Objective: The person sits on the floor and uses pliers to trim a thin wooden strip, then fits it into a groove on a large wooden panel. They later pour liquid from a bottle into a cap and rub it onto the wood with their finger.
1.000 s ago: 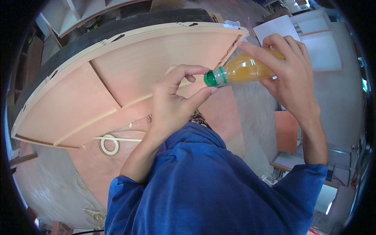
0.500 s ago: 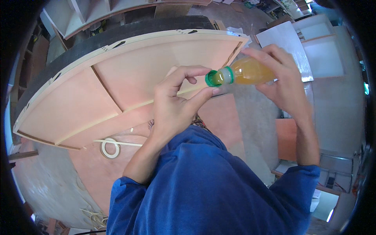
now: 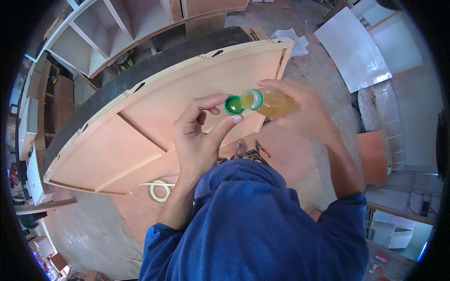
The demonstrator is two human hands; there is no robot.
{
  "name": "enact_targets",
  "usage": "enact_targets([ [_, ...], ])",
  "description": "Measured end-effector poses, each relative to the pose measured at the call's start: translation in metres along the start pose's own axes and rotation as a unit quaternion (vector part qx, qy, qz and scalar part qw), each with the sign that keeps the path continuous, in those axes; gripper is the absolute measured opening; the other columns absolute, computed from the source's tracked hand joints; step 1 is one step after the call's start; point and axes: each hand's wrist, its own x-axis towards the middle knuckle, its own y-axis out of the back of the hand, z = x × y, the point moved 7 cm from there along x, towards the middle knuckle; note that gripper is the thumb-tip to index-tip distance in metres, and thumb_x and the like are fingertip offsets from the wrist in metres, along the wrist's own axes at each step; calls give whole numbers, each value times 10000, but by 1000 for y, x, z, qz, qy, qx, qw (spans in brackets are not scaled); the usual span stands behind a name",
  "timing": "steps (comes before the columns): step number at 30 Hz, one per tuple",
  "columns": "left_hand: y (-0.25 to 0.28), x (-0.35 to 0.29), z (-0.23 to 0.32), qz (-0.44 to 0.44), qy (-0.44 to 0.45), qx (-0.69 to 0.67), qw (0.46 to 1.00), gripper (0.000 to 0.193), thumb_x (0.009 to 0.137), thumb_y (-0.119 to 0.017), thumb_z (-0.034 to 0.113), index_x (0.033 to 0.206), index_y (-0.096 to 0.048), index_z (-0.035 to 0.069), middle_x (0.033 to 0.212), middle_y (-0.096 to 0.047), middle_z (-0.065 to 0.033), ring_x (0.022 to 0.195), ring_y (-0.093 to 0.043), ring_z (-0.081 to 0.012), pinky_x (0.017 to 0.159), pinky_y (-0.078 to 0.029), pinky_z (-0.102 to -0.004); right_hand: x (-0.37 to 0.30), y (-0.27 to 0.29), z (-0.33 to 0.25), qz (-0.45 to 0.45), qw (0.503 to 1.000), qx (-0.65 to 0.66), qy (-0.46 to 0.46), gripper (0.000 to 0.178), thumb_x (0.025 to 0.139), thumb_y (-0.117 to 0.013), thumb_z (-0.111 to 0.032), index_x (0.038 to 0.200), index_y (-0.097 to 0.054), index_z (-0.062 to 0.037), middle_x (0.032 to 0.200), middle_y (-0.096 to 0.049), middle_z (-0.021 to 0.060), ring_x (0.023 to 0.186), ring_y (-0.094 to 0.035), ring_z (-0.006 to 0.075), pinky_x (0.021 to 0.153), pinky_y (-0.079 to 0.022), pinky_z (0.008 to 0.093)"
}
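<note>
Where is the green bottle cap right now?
In the head view, upper centre: the green cap is pinched in the left hand, just left of the bottle held by the right hand.

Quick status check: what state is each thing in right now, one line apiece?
Clear plastic bottle of orange drink: uncapped, tipped sideways, held in right hand.
Green screw cap: off the bottle, pinched in left hand.
Roll of pale tape: lying flat on the floor.
Pale wooden cabinet frame: lying flat, open side up.

Bright, even daylight; your view is well lit with only soft shadows. Glare on the white panel (image 3: 352, 49) at upper right. Strong fisheye bending toward the rim, black vignette all around. Centre sharp; edges smeared, slightly soft.
</note>
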Motion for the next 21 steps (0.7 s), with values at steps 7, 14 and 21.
enact_targets([
  [7, -20, 11, -7, -5, 44, 43, 998, 418, 814, -889, -3, 1200, -731, 5, 1189, -745, -74, 979, -569, -108, 899, -474, -270, -12, -14, 43, 38, 989, 141, -24, 700, 685, -764, 11, 1369, -671, -108, 1203, -714, 136, 1066, -705, 301, 960, -557, 382],
  [14, -50, 20, -17, -12, 60, 48, 997, 421, 847, -862, -8, 1242, -718, -20, 1071, -689, -36, 967, -576, -89, 861, -500, -240, -8, 20, 71, 37, 997, 72, -14, 722, 670, -762, 48, 1366, -684, -127, 1106, -681, 108, 995, -689, 284, 900, -564, 375],
  [21, -74, 35, -26, -5, 66, 15, 998, 397, 870, -841, -19, 1246, -714, -25, 1046, -673, -28, 963, -592, -88, 873, -513, -237, 4, 42, 100, 38, 998, 42, 0, 743, 656, -748, 53, 1368, -696, -154, 1075, -671, 113, 950, -688, 294, 846, -566, 382],
])
